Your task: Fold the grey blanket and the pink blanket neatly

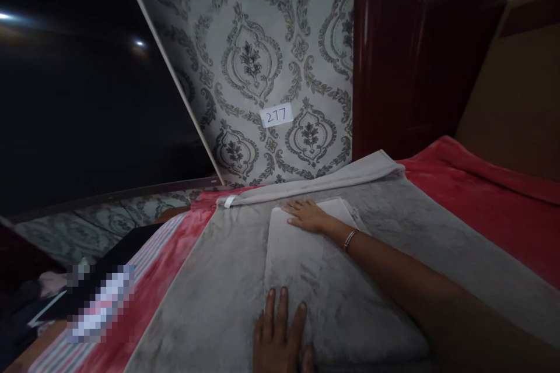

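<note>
Patterned grey wallpaper [251, 61] covers the wall behind the bed, with a white card [276, 115] marked 277 fixed to it. A large dark screen [87, 87] stands at the left, and a dark red wooden panel [394, 52] rises at the right. A red blanket [472, 204] lies beneath a spread grey blanket [205, 280], whose far edge is turned over and shows a small white tag [229, 201] at its left end. On top, near the middle, lies a flat folded grey piece [291, 245], paler toward its far end — whether it is separate from the spread blanket, I cannot tell. The right hand [308, 215], a bracelet [350, 239] on its wrist, lies palm down on the far end of the folded piece, fingers extended and grasping nothing. The left hand [280, 332] rests nearer, by the left edge — also flat, fingers apart, nothing gripped.
</note>
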Available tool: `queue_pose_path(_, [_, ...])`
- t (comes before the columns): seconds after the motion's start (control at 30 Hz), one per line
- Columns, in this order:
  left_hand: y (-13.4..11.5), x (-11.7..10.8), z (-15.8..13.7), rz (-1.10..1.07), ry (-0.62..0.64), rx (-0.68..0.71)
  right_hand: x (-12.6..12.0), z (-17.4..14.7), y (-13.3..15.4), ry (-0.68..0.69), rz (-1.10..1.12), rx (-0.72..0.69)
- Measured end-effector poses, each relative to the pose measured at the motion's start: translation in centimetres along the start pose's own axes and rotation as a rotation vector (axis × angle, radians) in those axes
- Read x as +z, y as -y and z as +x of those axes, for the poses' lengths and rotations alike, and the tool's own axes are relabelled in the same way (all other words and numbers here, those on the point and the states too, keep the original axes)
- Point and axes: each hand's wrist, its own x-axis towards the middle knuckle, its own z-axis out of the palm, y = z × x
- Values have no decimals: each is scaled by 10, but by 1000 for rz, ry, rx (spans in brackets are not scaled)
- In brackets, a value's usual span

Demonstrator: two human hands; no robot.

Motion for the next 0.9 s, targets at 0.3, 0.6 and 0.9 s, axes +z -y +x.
queue_pose_path(0.3, [-1,-5,6,-25,-17,20,9,-73,15,-36,38,-66])
queue_pose_path(0.6, [-9,-24,14,-82,13,-29,-17,-94,-43,-72,-77,307])
queue_pose_path(0.9, [-10,-36,21,-102,52,-3,11,-179,9,-62,32,11])
